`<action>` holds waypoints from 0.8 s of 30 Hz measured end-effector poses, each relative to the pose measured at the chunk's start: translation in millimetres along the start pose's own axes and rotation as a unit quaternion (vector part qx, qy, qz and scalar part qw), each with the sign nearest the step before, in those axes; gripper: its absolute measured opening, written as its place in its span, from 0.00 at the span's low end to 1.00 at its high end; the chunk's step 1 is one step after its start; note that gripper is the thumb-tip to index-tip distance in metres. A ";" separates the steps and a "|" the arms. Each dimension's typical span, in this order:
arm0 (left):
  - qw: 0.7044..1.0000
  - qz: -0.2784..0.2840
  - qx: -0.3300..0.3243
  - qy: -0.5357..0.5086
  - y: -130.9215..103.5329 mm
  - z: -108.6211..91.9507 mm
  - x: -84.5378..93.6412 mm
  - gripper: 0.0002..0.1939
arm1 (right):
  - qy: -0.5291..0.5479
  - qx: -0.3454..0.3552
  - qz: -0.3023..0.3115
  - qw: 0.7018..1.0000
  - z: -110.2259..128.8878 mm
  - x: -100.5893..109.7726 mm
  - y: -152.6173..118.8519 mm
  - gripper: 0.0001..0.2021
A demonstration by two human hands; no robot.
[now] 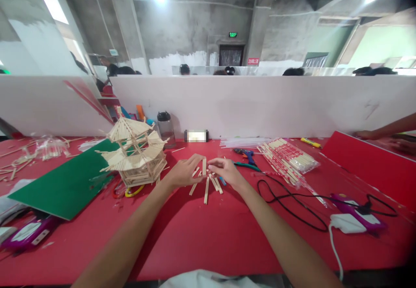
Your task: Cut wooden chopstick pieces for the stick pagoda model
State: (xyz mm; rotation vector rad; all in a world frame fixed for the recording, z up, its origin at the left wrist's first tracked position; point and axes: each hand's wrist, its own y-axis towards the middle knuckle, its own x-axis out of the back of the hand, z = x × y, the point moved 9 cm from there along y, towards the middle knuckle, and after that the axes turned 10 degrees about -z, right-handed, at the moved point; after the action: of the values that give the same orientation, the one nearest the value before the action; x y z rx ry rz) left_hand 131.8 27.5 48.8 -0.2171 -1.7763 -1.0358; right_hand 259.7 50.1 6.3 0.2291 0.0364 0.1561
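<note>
In the head view, my left hand [186, 171] pinches a short, pale pair of wooden sticks [204, 166] between thumb and index finger, the sticks pointing up. My right hand [228, 173] is closed at the fingertips just right of it; what those fingers hold, if anything, is too small to make out. Under and around both hands lie several short cut sticks [206, 191] on the red tabletop [195, 240]. A small blue piece [222, 181] lies by the right hand. To the left stands a pavilion model [138, 158] of thin sticks with tiered roofs.
Behind my right hand are a blue glue gun [244, 153] and packs of sticks [287, 158]. A black cable [292, 210] loops toward a purple power strip [364, 216]. A green board [65, 184], bottle [166, 129] and phone [196, 136] are left or behind. A person's hand [364, 135] shows far right.
</note>
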 end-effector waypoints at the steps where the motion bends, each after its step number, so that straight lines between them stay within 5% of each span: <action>1: 0.999 0.001 0.030 0.015 -0.3 10.4 2.0 0.29 | -0.031 0.025 -0.017 0.999 4.1 5.8 1.5 0.16; 5: 0.986 0.060 0.132 0.086 -9.4 50.6 -3.1 0.27 | -0.251 0.129 -0.057 0.958 22.7 23.1 2.2 0.09; 9: 0.972 0.153 0.144 0.108 -22.4 67.2 -24.2 0.20 | -0.458 0.120 -0.043 0.880 14.2 31.6 1.0 0.09; 12: 0.973 0.165 0.141 0.079 -25.6 70.1 -30.5 0.18 | -0.535 0.099 -0.013 0.839 1.7 33.1 0.0 0.08; 24: 0.976 0.137 0.169 0.034 -28.6 84.9 -22.2 0.14 | -0.576 0.063 0.031 0.814 -10.5 30.3 -5.4 0.12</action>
State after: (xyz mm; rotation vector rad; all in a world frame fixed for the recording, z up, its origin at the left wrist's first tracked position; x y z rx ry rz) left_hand 68.1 78.6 5.8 -0.2039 -1.7711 -0.5299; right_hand 289.9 52.0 -5.7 0.4288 -1.1861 0.0574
